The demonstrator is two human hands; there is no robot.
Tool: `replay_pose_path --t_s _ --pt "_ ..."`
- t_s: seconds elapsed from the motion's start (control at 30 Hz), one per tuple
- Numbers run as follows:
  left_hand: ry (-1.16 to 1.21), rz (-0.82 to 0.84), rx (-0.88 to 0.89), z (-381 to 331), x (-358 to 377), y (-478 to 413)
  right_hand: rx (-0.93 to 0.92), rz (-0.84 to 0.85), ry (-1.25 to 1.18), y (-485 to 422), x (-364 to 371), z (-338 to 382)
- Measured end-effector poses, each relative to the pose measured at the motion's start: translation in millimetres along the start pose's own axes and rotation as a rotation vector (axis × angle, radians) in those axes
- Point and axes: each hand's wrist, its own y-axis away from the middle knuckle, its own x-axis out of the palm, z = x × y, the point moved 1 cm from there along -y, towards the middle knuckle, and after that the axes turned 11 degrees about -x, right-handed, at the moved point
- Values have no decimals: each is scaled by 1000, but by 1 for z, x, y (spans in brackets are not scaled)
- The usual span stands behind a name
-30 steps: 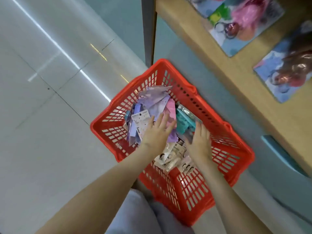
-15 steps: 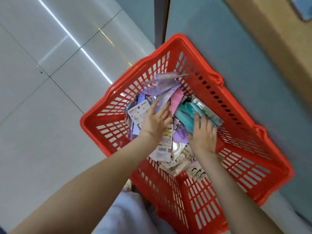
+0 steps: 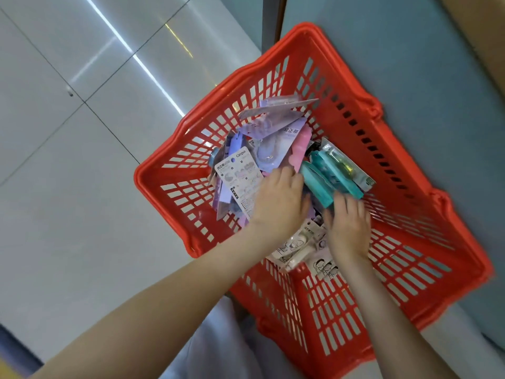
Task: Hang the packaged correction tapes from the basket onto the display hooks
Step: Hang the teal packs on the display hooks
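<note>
A red plastic basket (image 3: 164,173) stands on the floor, holding a pile of packaged correction tapes. Purple and white packs (image 3: 243,179) lie on the left of the pile, teal packs (image 3: 328,173) on the right, and white packs with drawings (image 3: 295,250) at the near side. My left hand (image 3: 278,206) lies on the purple and white packs, its fingers curled down into the pile beside the teal ones. My right hand (image 3: 347,228) touches the near end of the teal packs with fairly straight fingers. No display hooks are in view.
The basket sits against a grey-blue shelf base (image 3: 410,64) on the right, with a wooden shelf edge (image 3: 489,36) above it. Glossy white floor tiles (image 3: 82,160) spread to the left. My light-coloured clothing (image 3: 218,346) shows at the bottom.
The view has tilted down and closer to the basket. My left hand's fingers have curled into the pile, and my right hand has slid slightly toward me along the teal packs.
</note>
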Motion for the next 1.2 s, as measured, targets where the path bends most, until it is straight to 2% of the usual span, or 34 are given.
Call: replay_pose_path --t_s 0.03,0.1,0.13,0.17,0.2,0.27,0.3,0.37,0.4,0.47,0.53,0.6,0.67,0.73,0.87,0.93,1.07,1.2 --pt "225 110 -251 -6 -4 2 2 -35 -31 8 -8 6" --pt "649 558 -813 -19 -13 5 13 -73 -102 25 -24 21" --pt "859 723 -1013 -23 -16 8 8 -71 -135 32 -31 29" --pt "1010 780 -1102 -23 -15 8 -21 -55 -167 37 -36 35" --pt "1066 759 -1134 -22 -16 7 -74 -30 -220 40 -42 39" --pt "959 689 -1094 -17 -18 6 -120 18 -415 41 -51 42" --pt "878 677 -1038 -13 -19 7 -48 32 -546 39 -55 40" --pt "757 698 -949 -9 -23 7 261 -9 -724 33 -53 27" --pt "711 723 -914 -6 -26 7 411 -35 -723 28 -45 16" --pt "639 769 -833 -2 -30 5 606 17 -606 9 -22 -4" --pt "561 761 -770 1 -33 1 732 85 -530 -9 1 -11" --pt "513 745 -767 4 -31 -3 795 21 -493 -16 19 -7" --pt "512 751 -778 8 -29 -4 777 -51 -470 -16 27 2" --pt "529 763 -777 10 -28 -4 677 -38 -333 -15 32 6" --pt "591 732 -788 9 -33 5 292 62 -89 -14 24 8" --pt "636 712 -843 7 -44 15 163 49 -28 -11 4 14" --pt "835 659 -1011 -8 -100 40 107 -129 -111 5 -88 45" --pt "1071 675 -996 -52 -204 60 44 -161 -385 37 -221 111"
